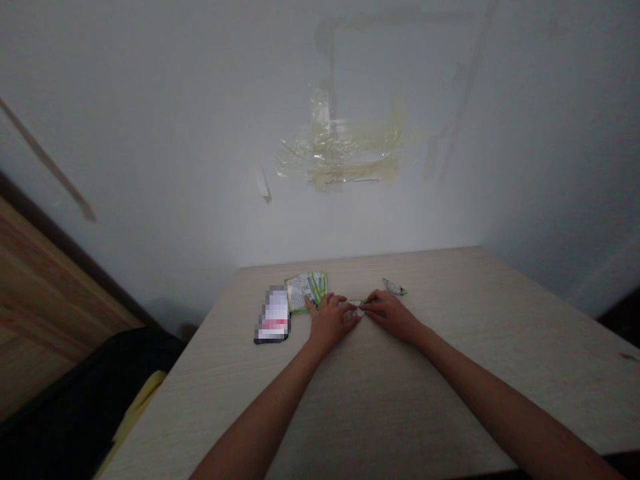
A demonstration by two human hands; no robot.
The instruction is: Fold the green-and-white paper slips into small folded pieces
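Observation:
Close to the middle of the table, my left hand (331,320) and my right hand (393,316) meet over a small piece of printed paper (354,312). The thumb and index finger of my left hand pinch its left part, while the other fingers spread towards a stack of green-and-white printed sheets (301,293). My right hand's fingers are pressed together at the paper's right edge. Much of the paper is hidden under the fingers, so its shape is hard to make out. Behind my right hand lies another small green-and-white folded piece (395,287).
A phone (276,315), its screen blurred out, lies left of the printed sheets. The pale wooden table (240,400) meets a white wall (200,133) with peeling clear tape (345,150). At lower left are dark cloth (100,387) and a wooden panel (40,293).

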